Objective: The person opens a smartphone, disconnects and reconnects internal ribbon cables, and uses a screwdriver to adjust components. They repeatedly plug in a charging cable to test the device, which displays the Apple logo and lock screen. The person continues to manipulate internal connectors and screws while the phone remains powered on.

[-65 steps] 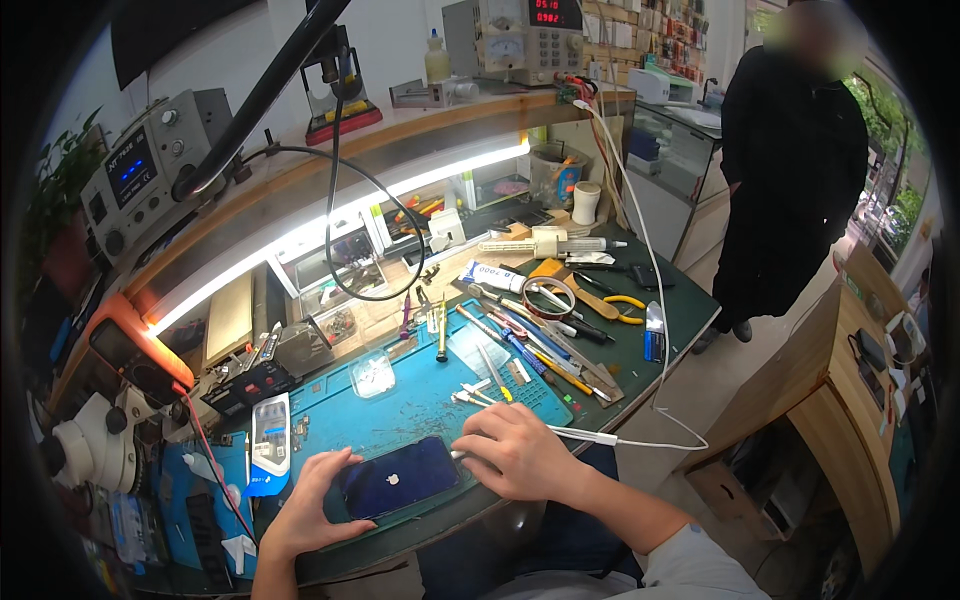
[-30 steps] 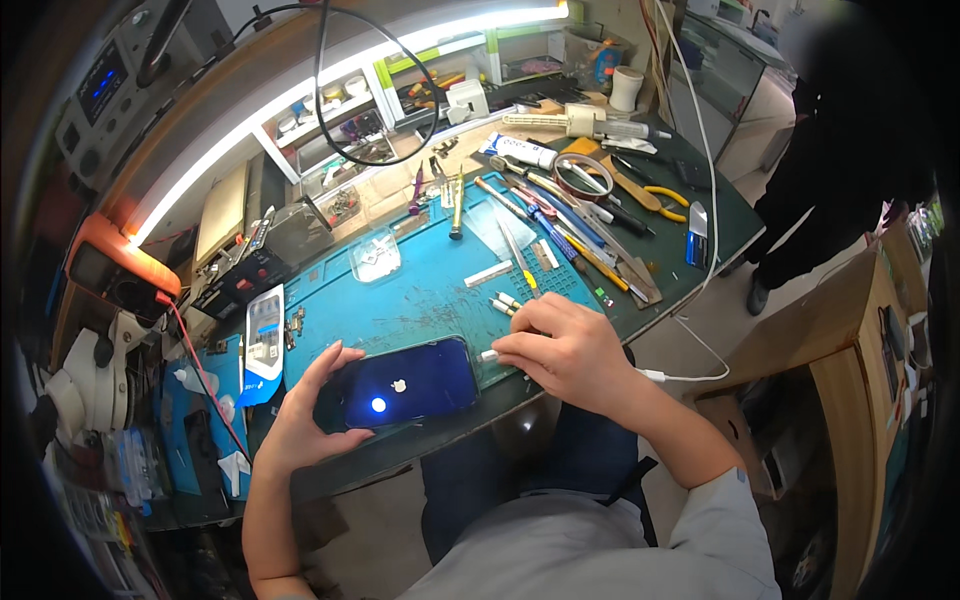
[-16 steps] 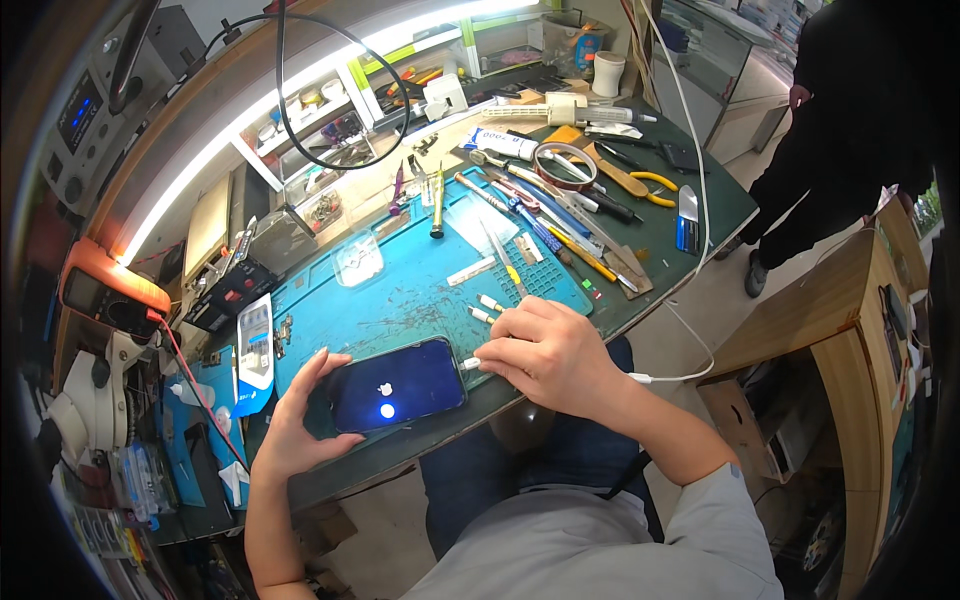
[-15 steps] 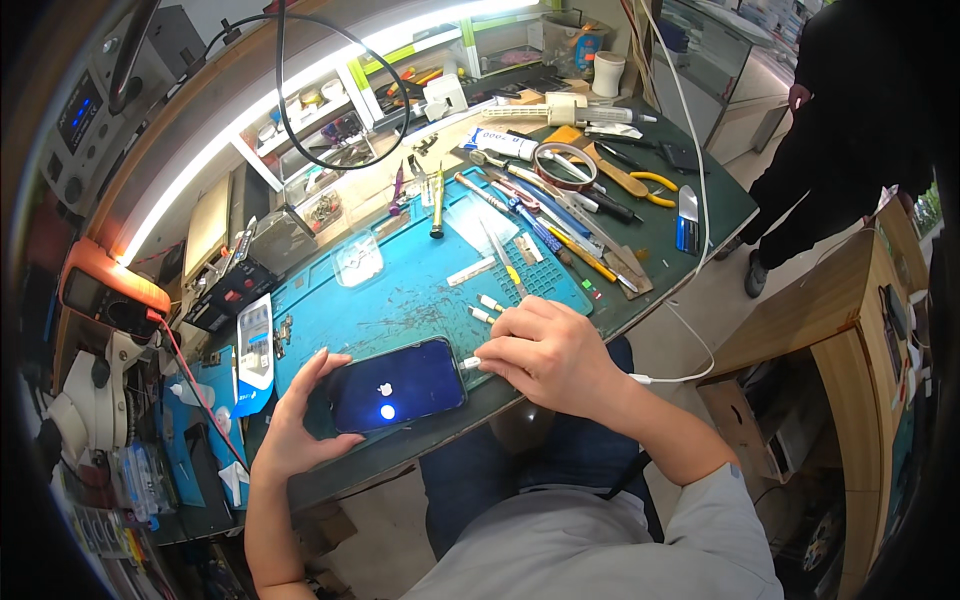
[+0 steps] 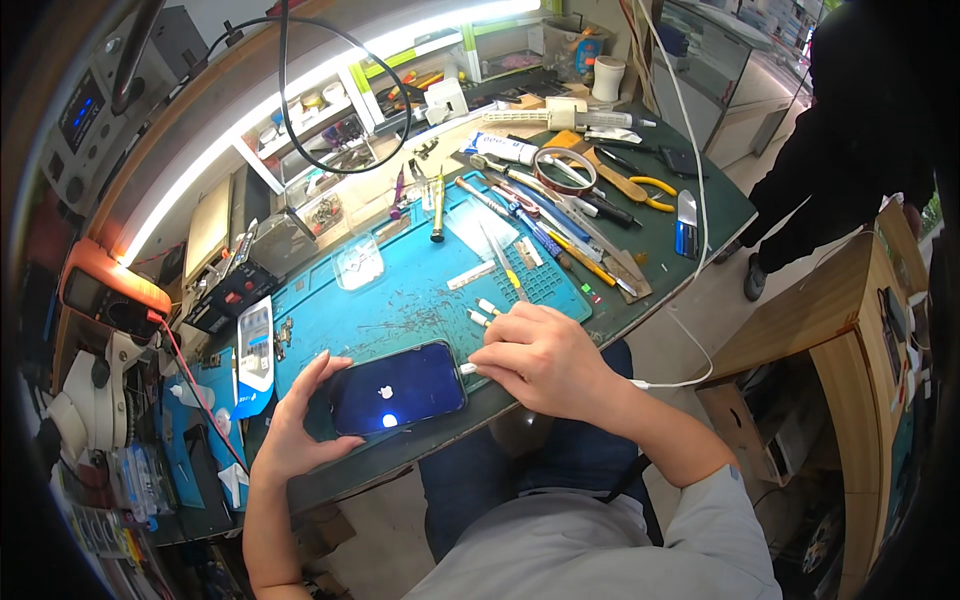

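A dark smartphone [image 5: 400, 388] lies near the front edge of the bench, a small white logo lit on its screen. Its left end sits in the grip of my left hand [image 5: 300, 415], fingers at the far edge and thumb at the near edge. My right hand [image 5: 535, 352] pinches a white charging cable plug [image 5: 467, 369] against the phone's right end. Whether the plug is fully seated cannot be made out. The white cable [image 5: 680, 384] runs off beyond my right wrist. Two more white plugs [image 5: 484, 311] lie just past my right fingers.
A blue work mat [image 5: 400, 290] covers the bench. Tweezers, pens, a tape roll [image 5: 565, 170] and yellow-handled pliers [image 5: 655, 193] crowd its far right. An orange multimeter [image 5: 115, 290] stands at left. A person in black [image 5: 850, 150] stands beyond the bench at right.
My right hand has shifted slightly left, toward the phone, still pinching the plug. My left hand and the phone have hardly moved.
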A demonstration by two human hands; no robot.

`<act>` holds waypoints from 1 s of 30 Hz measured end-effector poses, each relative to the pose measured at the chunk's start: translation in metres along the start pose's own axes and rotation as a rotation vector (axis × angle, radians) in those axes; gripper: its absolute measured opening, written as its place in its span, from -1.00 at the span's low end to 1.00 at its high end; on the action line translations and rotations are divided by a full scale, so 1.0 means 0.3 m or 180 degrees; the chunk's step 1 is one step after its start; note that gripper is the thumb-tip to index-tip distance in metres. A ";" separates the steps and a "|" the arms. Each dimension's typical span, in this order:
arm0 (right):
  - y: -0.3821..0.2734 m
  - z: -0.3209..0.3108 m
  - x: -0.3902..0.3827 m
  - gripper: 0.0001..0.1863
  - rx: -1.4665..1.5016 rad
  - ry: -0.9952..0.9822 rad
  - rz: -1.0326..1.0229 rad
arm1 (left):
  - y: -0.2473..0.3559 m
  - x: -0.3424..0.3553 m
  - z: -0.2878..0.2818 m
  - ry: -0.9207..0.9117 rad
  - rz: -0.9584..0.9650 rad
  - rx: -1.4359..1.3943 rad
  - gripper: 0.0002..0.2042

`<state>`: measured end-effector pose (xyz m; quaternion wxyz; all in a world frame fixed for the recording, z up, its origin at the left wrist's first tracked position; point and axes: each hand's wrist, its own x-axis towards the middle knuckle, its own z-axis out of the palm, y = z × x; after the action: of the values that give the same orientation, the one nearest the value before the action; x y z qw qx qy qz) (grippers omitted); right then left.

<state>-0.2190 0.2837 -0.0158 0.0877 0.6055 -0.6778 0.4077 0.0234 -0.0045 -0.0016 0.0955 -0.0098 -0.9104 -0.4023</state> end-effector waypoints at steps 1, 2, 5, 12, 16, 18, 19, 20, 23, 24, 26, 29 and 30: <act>0.001 0.007 0.003 -0.91 0.0001 0.0007 -0.0012 | 0.001 -0.001 0.000 -0.0005 -0.0013 -0.0010 0.15; 0.006 0.004 0.007 -0.92 0.0013 -0.0040 -0.0011 | -0.001 0.008 0.000 -0.0027 -0.0022 0.0004 0.15; -0.002 0.002 0.007 -0.93 0.0031 -0.0142 -0.0033 | 0.002 0.007 -0.003 -0.0060 -0.0026 -0.0015 0.16; -0.001 0.004 0.014 -0.94 0.0044 -0.0129 -0.0108 | 0.022 0.011 0.000 -0.0072 -0.0043 -0.0054 0.15; -0.002 0.003 0.011 -0.91 -0.0083 -0.0252 -0.0054 | 0.018 0.010 -0.001 -0.0033 -0.0072 -0.0148 0.14; -0.006 0.003 0.010 -0.90 -0.0036 -0.0329 -0.0038 | 0.019 0.011 -0.001 -0.0047 -0.0096 -0.0153 0.14; -0.006 0.000 0.011 -0.89 -0.0014 -0.0367 -0.0031 | 0.018 0.011 -0.003 -0.0056 -0.0108 -0.0145 0.13; -0.006 -0.005 0.012 -0.87 0.0010 -0.0344 -0.0020 | 0.016 0.009 -0.003 -0.0064 -0.0124 -0.0144 0.13; -0.017 -0.031 0.014 -0.82 0.0010 -0.0262 0.0045 | 0.014 0.010 -0.006 -0.0093 -0.0146 -0.0143 0.12; -0.029 -0.041 0.014 -0.80 -0.0037 -0.0226 0.0092 | 0.018 0.011 -0.006 -0.0106 -0.0137 -0.0144 0.12; -0.048 -0.050 0.011 -0.79 -0.0107 -0.0143 0.0234 | 0.024 0.016 -0.007 -0.0133 -0.0123 -0.0143 0.11; -0.065 -0.040 -0.005 -0.77 -0.0185 -0.0006 0.0586 | 0.030 0.018 -0.008 -0.0159 -0.0116 -0.0130 0.10; -0.066 -0.035 -0.010 -0.77 -0.0215 0.0036 0.0745 | 0.034 0.015 -0.010 -0.0158 -0.0120 -0.0120 0.10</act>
<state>-0.2045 0.2941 -0.0018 0.0637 0.5166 -0.7567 0.3955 0.0203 0.0000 0.0085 0.0651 -0.0043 -0.9048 -0.4208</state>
